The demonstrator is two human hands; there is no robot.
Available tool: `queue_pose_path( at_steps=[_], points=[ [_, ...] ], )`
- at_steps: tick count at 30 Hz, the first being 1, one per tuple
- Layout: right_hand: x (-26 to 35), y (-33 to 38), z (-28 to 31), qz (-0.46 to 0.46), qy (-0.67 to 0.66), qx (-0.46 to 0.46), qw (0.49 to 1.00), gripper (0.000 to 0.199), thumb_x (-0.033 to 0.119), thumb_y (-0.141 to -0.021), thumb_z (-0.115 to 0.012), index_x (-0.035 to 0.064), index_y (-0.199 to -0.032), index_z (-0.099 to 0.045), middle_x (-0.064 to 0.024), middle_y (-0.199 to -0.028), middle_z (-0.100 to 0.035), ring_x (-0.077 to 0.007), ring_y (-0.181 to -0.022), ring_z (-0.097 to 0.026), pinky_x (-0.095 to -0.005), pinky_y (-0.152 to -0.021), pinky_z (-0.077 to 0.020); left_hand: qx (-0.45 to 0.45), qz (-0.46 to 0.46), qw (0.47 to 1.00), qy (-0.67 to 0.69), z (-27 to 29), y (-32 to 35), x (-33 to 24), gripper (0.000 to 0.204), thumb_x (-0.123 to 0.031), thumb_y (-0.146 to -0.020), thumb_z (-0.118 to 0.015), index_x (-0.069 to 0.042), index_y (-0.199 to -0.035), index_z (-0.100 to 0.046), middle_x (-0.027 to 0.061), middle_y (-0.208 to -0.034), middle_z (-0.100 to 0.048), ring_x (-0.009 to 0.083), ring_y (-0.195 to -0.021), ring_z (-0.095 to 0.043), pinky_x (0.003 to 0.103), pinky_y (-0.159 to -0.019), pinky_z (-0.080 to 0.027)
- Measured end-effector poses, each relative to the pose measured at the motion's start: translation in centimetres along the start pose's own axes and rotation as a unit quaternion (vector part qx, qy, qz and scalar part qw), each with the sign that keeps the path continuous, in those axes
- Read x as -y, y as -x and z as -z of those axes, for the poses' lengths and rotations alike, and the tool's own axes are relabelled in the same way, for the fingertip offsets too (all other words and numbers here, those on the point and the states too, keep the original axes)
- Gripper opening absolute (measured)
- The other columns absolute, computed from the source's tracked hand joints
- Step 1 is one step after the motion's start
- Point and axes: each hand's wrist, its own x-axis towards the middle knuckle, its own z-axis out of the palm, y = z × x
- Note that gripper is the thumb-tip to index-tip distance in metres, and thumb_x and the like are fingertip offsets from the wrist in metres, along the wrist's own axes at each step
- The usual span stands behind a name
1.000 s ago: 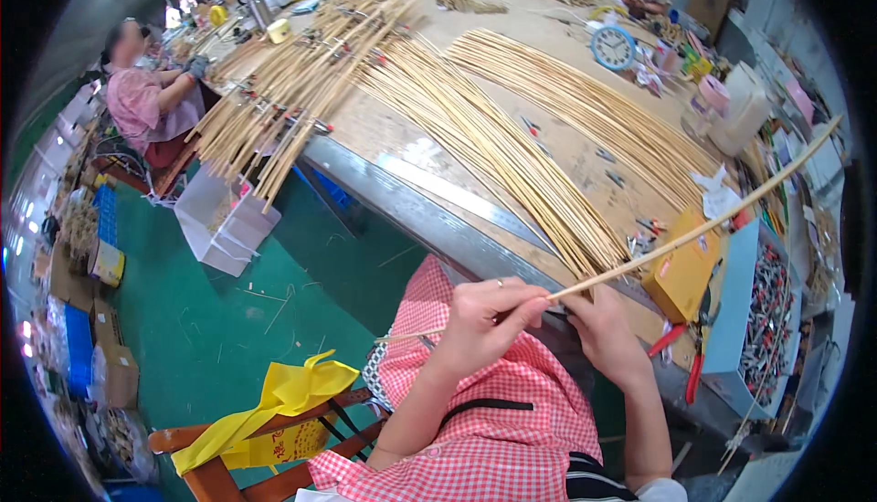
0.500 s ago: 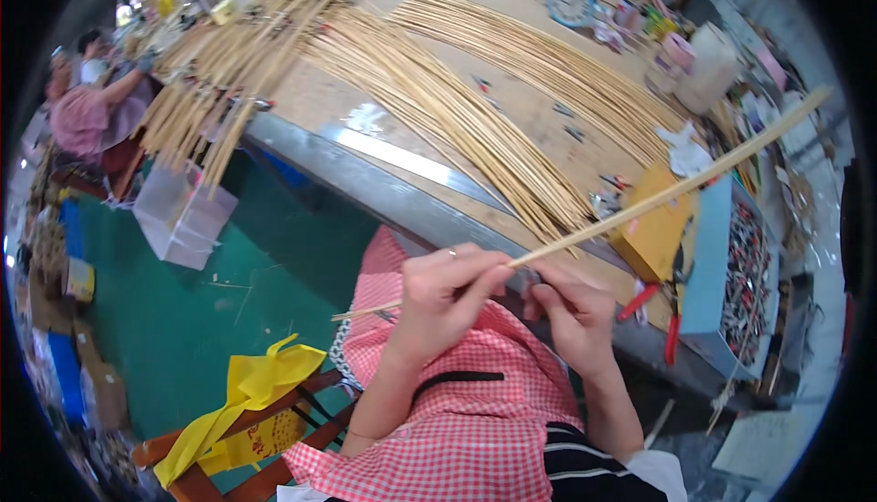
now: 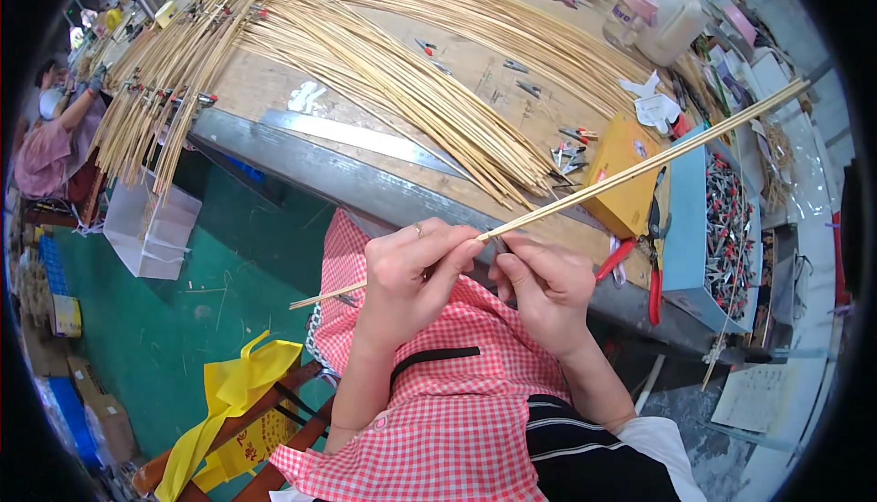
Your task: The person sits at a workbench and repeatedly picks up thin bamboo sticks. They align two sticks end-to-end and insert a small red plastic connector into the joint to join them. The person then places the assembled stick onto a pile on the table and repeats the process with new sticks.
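Observation:
A slim bundle of long pale sticks (image 3: 658, 162), like bamboo or cane, slants across in front of me, its far end up to the right. My left hand (image 3: 402, 274) is closed round the bundle, with a short end of it sticking out to the left. A small grey clip (image 3: 345, 299) shows at that end. Against the bundle, just right of the left fingertips, my right hand (image 3: 551, 290) is pinched shut. Something small, dark and metallic shows between its fingers; I cannot make out what it is.
More sticks (image 3: 438, 91) lie in long rows on the table. A yellow box (image 3: 621, 173), red-handled pliers (image 3: 654, 264) and a light-blue box (image 3: 687, 269) of small clips are at the right. Clipped bundles (image 3: 174, 73) overhang the left edge, near a co-worker (image 3: 55, 150).
The whole view has shifted, so table things appear further left and higher. Both hands stay at the same part of the bundle, and the sticks show sharper now.

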Motion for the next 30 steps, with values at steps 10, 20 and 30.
queue_pose_path(
  at_steps=[10,20,30],
  points=[
    [-2.6,-1.4,4.0,0.02,-0.305,-0.065,0.95,0.018,0.002,-0.09,-0.062,-0.009,-0.103,-0.064,-0.0109,-0.087,-0.064,-0.0111,-0.061,-0.054,-0.024,-0.052,-0.0466,0.133,0.062,0.988,0.039,1.1,-0.1,1.4,0.01,-0.004,-0.085,-0.064,0.002,-0.089,-0.071,0.0094,-0.07,-0.067,0.0167,-0.059,-0.063,0.026,-0.056,-0.048],
    [-2.4,1.1,0.5,-0.119,-0.235,-0.07,0.962,0.011,-0.003,-0.088,-0.061,-0.0068,-0.096,-0.069,-0.0108,-0.075,-0.067,-0.0123,-0.059,-0.062,-0.0223,-0.053,-0.0506,0.018,0.015,0.999,-0.036,1.9,-0.5,0.1,0.023,0.0,-0.079,-0.069,0.001,-0.101,-0.07,0.0123,-0.089,-0.07,0.0184,-0.077,-0.068,0.028,-0.067,-0.053],
    [-3.6,0.7,-0.6,0.041,-0.002,0.083,0.996,0.005,0.001,-0.08,-0.068,-0.0014,-0.085,-0.068,-0.0124,-0.076,-0.068,-0.0219,-0.064,-0.065,-0.0309,-0.057,-0.0498,0.038,-0.118,0.988,-0.091,-0.8,0.4,-0.9,0.019,-0.005,-0.069,-0.076,-0.003,-0.087,-0.071,0.0072,-0.075,-0.066,0.0227,-0.066,-0.064,0.031,-0.057,-0.051]
  ],
)
